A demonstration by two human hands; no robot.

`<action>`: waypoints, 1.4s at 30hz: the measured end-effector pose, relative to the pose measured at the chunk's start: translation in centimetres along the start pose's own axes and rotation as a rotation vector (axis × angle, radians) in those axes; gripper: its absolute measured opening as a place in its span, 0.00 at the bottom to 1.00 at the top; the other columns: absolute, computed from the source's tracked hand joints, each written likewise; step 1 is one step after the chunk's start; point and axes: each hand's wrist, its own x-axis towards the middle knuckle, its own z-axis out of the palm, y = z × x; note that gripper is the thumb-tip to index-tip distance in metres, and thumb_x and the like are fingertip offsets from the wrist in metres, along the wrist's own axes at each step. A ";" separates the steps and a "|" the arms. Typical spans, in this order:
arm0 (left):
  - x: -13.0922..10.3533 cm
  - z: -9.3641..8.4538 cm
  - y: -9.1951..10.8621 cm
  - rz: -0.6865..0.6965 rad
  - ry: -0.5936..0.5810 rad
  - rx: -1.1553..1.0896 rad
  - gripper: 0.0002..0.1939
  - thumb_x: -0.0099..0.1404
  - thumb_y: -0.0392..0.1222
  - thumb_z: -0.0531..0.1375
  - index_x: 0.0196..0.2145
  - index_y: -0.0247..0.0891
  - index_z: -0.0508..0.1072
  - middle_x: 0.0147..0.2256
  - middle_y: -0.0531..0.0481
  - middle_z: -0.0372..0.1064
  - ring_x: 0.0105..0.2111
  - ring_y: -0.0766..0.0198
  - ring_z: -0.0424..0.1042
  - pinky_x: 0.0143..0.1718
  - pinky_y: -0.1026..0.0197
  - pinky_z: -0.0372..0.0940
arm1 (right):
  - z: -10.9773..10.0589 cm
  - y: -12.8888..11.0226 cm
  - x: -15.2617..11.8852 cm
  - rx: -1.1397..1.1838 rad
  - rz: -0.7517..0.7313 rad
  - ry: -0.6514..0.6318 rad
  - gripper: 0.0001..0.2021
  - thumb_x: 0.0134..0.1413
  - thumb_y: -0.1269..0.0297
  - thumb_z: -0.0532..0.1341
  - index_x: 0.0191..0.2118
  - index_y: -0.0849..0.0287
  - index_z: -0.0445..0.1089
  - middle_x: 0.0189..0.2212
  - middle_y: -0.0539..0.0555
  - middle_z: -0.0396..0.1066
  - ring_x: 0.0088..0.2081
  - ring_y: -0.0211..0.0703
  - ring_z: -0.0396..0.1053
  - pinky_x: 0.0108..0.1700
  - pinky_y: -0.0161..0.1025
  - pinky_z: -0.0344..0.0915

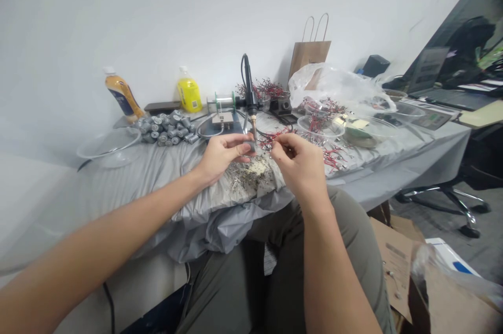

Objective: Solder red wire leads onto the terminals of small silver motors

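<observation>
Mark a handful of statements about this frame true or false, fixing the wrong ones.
1. The left hand holds a small grey part near the tip of the soldering iron. True.
2. The soldering iron lies flat. False: it is roughly upright, tip down.
3. Grey cylinders are piled between the plastic bowl and the soldering iron. True.
4. The yellow bottle is right of the paper bag. False: the yellow bottle is left of the paper bag.
5. The right hand has its fingers curled. True.
</observation>
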 end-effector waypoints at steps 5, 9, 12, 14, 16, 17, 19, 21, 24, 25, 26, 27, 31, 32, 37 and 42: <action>-0.1 0.0 0.0 -0.004 0.003 0.004 0.28 0.56 0.52 0.82 0.48 0.32 0.85 0.51 0.36 0.83 0.40 0.53 0.86 0.39 0.57 0.82 | 0.0 0.1 -0.1 0.015 0.000 0.001 0.08 0.59 0.64 0.61 0.32 0.57 0.76 0.23 0.48 0.70 0.26 0.37 0.62 0.34 0.35 0.59; 0.0 0.0 0.0 -0.002 0.004 -0.002 0.27 0.56 0.51 0.82 0.48 0.32 0.85 0.51 0.37 0.84 0.39 0.54 0.86 0.38 0.58 0.82 | 0.0 0.1 -0.1 0.023 0.000 0.001 0.07 0.59 0.64 0.61 0.32 0.57 0.76 0.23 0.47 0.69 0.25 0.36 0.61 0.33 0.35 0.58; 0.0 0.0 0.0 -0.001 0.005 -0.006 0.27 0.57 0.50 0.82 0.48 0.32 0.85 0.51 0.37 0.84 0.39 0.54 0.86 0.38 0.58 0.82 | -0.1 0.1 0.0 0.023 -0.003 0.000 0.07 0.59 0.64 0.61 0.32 0.57 0.76 0.23 0.47 0.69 0.26 0.36 0.62 0.33 0.35 0.58; 0.0 0.0 0.0 -0.002 0.003 -0.007 0.27 0.57 0.50 0.82 0.48 0.32 0.85 0.51 0.37 0.84 0.39 0.54 0.86 0.38 0.57 0.82 | -0.1 0.1 0.0 0.023 -0.004 0.000 0.07 0.59 0.64 0.61 0.32 0.57 0.76 0.23 0.47 0.69 0.26 0.36 0.62 0.33 0.35 0.58; 0.0 0.1 0.1 0.000 0.004 -0.011 0.26 0.57 0.50 0.82 0.47 0.32 0.85 0.51 0.37 0.84 0.38 0.55 0.86 0.38 0.57 0.82 | -0.2 0.0 0.0 0.024 -0.002 0.001 0.07 0.58 0.64 0.61 0.32 0.57 0.76 0.23 0.47 0.68 0.26 0.36 0.62 0.33 0.35 0.57; 0.0 0.1 0.1 0.000 0.005 -0.012 0.26 0.57 0.49 0.82 0.47 0.32 0.85 0.51 0.37 0.84 0.38 0.56 0.86 0.38 0.57 0.82 | -0.2 0.0 0.0 0.026 0.000 0.000 0.07 0.58 0.64 0.62 0.32 0.57 0.76 0.23 0.47 0.68 0.26 0.36 0.62 0.32 0.35 0.57; 0.0 0.1 0.1 0.000 0.005 -0.014 0.25 0.57 0.49 0.82 0.47 0.32 0.85 0.51 0.37 0.83 0.38 0.56 0.86 0.38 0.58 0.82 | -0.2 0.0 0.0 0.030 0.002 0.000 0.07 0.58 0.64 0.62 0.32 0.57 0.76 0.23 0.47 0.68 0.25 0.36 0.62 0.32 0.36 0.58; 0.0 0.0 0.0 -0.001 0.005 -0.013 0.25 0.58 0.49 0.82 0.47 0.32 0.85 0.52 0.37 0.83 0.38 0.56 0.86 0.38 0.58 0.82 | -0.1 0.0 0.0 0.035 0.004 0.002 0.07 0.58 0.63 0.62 0.32 0.57 0.76 0.23 0.47 0.68 0.25 0.36 0.62 0.32 0.36 0.58; 0.0 0.0 0.0 0.001 0.005 -0.011 0.25 0.58 0.49 0.82 0.47 0.32 0.85 0.51 0.37 0.84 0.38 0.57 0.85 0.38 0.58 0.82 | -0.1 -0.1 0.0 0.042 0.013 0.015 0.08 0.59 0.62 0.62 0.32 0.57 0.76 0.23 0.48 0.70 0.26 0.37 0.63 0.33 0.36 0.59; 0.0 0.0 -0.1 0.002 0.004 -0.010 0.24 0.59 0.48 0.81 0.47 0.32 0.85 0.51 0.37 0.83 0.38 0.57 0.85 0.38 0.59 0.82 | -0.2 -0.1 0.0 0.041 0.017 0.024 0.08 0.60 0.62 0.61 0.33 0.57 0.76 0.24 0.48 0.70 0.26 0.37 0.64 0.33 0.36 0.60; 0.0 0.0 -0.1 0.002 0.002 -0.011 0.23 0.60 0.47 0.81 0.48 0.32 0.84 0.52 0.37 0.83 0.38 0.58 0.85 0.38 0.59 0.82 | -0.4 0.0 0.1 0.037 0.023 0.035 0.09 0.60 0.61 0.61 0.33 0.57 0.77 0.23 0.48 0.70 0.26 0.37 0.64 0.33 0.36 0.60; 0.0 0.0 -0.1 0.002 0.001 -0.011 0.22 0.61 0.46 0.80 0.48 0.32 0.84 0.52 0.37 0.83 0.38 0.58 0.85 0.38 0.59 0.82 | -0.7 0.0 0.2 0.028 0.031 0.049 0.09 0.60 0.61 0.61 0.32 0.57 0.77 0.23 0.48 0.70 0.26 0.37 0.64 0.32 0.36 0.60; -0.1 0.0 0.0 -0.019 -0.003 -0.003 0.17 0.66 0.41 0.77 0.49 0.32 0.83 0.52 0.39 0.83 0.39 0.59 0.84 0.40 0.58 0.82 | -3.2 0.8 1.2 -0.042 0.080 0.125 0.10 0.58 0.60 0.62 0.33 0.57 0.79 0.23 0.50 0.70 0.26 0.39 0.64 0.31 0.38 0.58; -0.1 0.1 0.0 -0.028 -0.004 0.001 0.16 0.68 0.40 0.76 0.49 0.32 0.83 0.51 0.40 0.83 0.39 0.60 0.84 0.40 0.58 0.82 | -4.0 1.1 1.6 -0.068 0.095 0.140 0.10 0.57 0.60 0.62 0.33 0.58 0.80 0.24 0.50 0.71 0.27 0.40 0.65 0.31 0.39 0.58; -0.3 0.4 0.2 -0.063 0.001 0.017 0.12 0.72 0.37 0.72 0.51 0.32 0.81 0.48 0.43 0.82 0.40 0.60 0.83 0.44 0.56 0.82 | -7.4 3.4 4.2 -0.214 0.150 0.152 0.09 0.54 0.62 0.63 0.32 0.58 0.80 0.22 0.51 0.69 0.27 0.41 0.64 0.34 0.41 0.58; -0.3 0.6 0.3 -0.080 0.009 -0.005 0.10 0.73 0.37 0.71 0.50 0.32 0.81 0.47 0.44 0.82 0.40 0.60 0.83 0.44 0.55 0.82 | -8.2 4.7 6.8 -0.392 0.176 0.024 0.08 0.55 0.65 0.64 0.31 0.59 0.81 0.21 0.51 0.70 0.27 0.43 0.66 0.34 0.41 0.58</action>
